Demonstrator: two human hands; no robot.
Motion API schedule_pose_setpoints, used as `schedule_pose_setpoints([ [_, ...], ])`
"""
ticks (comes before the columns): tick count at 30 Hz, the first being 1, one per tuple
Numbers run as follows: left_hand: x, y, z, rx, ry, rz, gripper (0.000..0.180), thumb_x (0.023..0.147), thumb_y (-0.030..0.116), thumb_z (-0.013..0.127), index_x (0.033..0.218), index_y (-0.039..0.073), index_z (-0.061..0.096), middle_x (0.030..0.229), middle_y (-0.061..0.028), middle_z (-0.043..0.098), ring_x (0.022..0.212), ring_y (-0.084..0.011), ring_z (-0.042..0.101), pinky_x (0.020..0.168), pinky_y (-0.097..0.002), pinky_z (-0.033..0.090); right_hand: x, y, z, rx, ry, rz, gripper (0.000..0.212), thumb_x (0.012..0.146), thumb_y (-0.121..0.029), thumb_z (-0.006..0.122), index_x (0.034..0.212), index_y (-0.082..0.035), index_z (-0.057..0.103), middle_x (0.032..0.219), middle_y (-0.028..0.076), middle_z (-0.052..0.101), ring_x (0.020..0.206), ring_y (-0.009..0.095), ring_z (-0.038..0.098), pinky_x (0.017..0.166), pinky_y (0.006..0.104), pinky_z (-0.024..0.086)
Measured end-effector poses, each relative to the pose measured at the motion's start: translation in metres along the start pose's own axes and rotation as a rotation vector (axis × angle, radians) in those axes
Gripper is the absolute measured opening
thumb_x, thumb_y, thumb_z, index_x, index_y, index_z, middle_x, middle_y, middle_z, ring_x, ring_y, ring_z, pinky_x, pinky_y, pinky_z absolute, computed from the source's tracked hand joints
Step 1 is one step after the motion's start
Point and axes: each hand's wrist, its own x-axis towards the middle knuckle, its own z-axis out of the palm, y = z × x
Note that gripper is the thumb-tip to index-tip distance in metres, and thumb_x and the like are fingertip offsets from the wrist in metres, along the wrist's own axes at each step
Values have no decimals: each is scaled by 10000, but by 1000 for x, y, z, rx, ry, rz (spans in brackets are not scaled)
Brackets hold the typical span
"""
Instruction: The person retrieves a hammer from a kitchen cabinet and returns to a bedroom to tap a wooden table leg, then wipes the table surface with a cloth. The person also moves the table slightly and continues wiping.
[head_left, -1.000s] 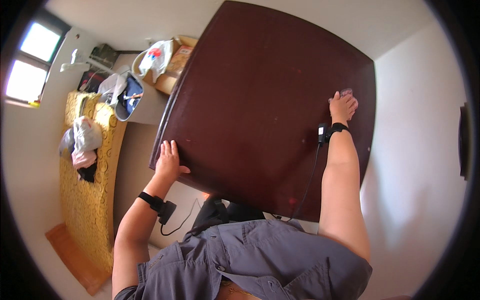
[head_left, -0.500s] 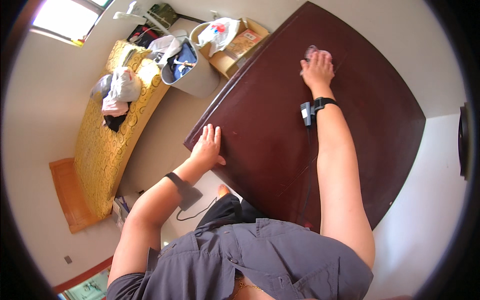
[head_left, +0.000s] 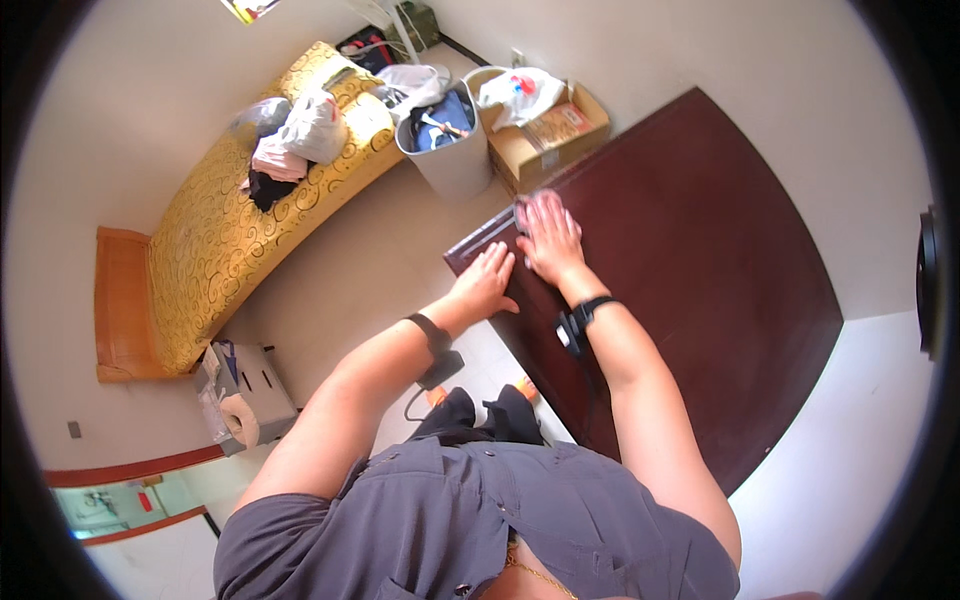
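A dark red-brown table (head_left: pixel 690 270) with a glossy top stretches out on my right. My right hand (head_left: pixel 552 240) presses down on a pink cloth (head_left: pixel 522 212) near the table's left edge, its fingers laid over it. Most of the cloth is hidden beneath that hand. My left hand (head_left: pixel 484 282) rests on the table's near-left corner with its fingers stretched out and nothing in it. The two hands are close together but apart. Each wrist wears a black strap with a small device.
Beyond the table's left edge stand a grey bin (head_left: pixel 450 165) with dark cloth inside and a cardboard box (head_left: pixel 555 140) with a white bag (head_left: pixel 520 95). A yellow patterned bed (head_left: pixel 215 240) carries bags and clothes. A toilet roll (head_left: pixel 240 420) hangs by a grey box.
My right hand has swept the pink cloth from the table's far part toward the left edge, close to my left hand. The view has shifted; my left hand still rests at the corner.
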Motion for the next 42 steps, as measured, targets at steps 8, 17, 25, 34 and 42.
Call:
schedule_pose_setpoints([
  [8,-168,-97,6,-291,170,-361,636,819,435,641,1255,-2,490,1390,-210,382,1289,-353,367,1057,-407,340,-87,-95,-19,39,-267,-79,792,836,-412,578,1449,-58,224,1533,157,112,1422,327,55,1130,478,85],
  [17,-442,-165,74,-377,164,-1058,542,862,431,584,1168,-15,566,1272,-247,498,1223,-368,442,1027,-414,365,-116,-126,-17,-11,-127,-197,626,806,-81,531,1400,-68,335,1466,177,287,1362,346,266,1089,474,242],
  [25,-533,-158,88,-490,107,-1304,511,879,421,553,1145,-14,585,1208,-228,552,1165,-350,493,991,-411,391,-70,-154,-34,180,95,-85,533,748,69,486,1273,-16,456,1278,207,497,1210,379,455,1041,425,370],
  [34,-520,-173,82,-522,145,-1238,508,896,454,513,1191,44,568,1216,-198,555,1152,-342,508,970,-406,410,-65,-169,2,219,-97,93,421,748,-45,548,1168,-28,551,1235,193,532,1212,366,458,1011,457,381],
  [42,-532,-181,111,-561,19,-1242,507,893,462,515,1175,46,580,1207,-208,561,1156,-346,505,969,-414,409,-88,-170,-30,218,-415,-17,295,811,-40,478,1070,-109,603,1044,119,597,1024,307,570,863,387,480],
])
